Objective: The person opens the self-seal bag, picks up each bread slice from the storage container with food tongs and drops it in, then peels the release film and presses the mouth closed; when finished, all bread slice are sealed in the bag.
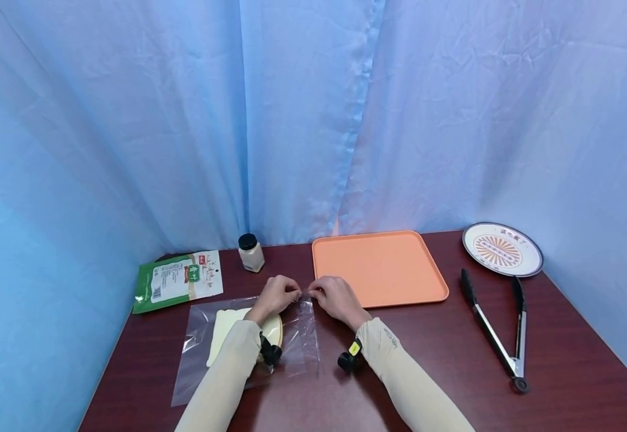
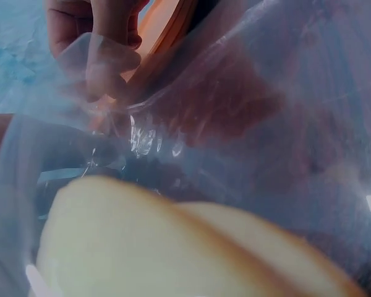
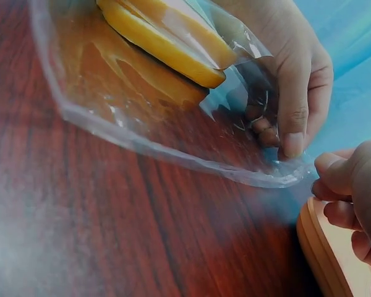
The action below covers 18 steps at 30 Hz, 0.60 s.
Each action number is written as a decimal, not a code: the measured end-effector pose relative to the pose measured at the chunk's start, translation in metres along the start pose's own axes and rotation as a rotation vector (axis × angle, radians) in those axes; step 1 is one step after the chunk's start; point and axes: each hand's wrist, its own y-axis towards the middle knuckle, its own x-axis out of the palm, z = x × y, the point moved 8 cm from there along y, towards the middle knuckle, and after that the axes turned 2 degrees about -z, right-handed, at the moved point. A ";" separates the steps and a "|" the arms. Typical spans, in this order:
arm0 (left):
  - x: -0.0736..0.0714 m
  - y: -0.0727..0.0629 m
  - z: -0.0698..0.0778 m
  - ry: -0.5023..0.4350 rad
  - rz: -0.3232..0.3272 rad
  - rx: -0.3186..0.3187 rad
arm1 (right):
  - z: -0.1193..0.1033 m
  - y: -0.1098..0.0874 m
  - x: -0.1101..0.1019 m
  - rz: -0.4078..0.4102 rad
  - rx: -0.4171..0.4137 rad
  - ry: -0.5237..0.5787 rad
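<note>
Between the pinching left hand (image 1: 278, 294) and right hand (image 1: 337, 298) is the edge of a clear plastic bag (image 1: 298, 342), bread slices (image 1: 227, 327) already inside close by the left hand, edge-work seemingly unfinished, an orange tray (image 1: 380, 270) beyond.

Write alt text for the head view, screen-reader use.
A left hand and right hand hold a clear bag of bread by its far right corner on a dark red table. Farther back stand a green packet, black-capped jar and orange tray; at right, a plate and tongs.
</note>
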 end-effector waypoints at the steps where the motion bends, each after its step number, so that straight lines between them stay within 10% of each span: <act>1: 0.000 0.000 0.000 -0.001 0.001 -0.001 | 0.000 -0.001 0.000 0.006 -0.001 0.006; 18: 0.000 -0.002 0.002 0.007 0.026 -0.003 | 0.014 -0.013 -0.009 0.100 0.036 0.127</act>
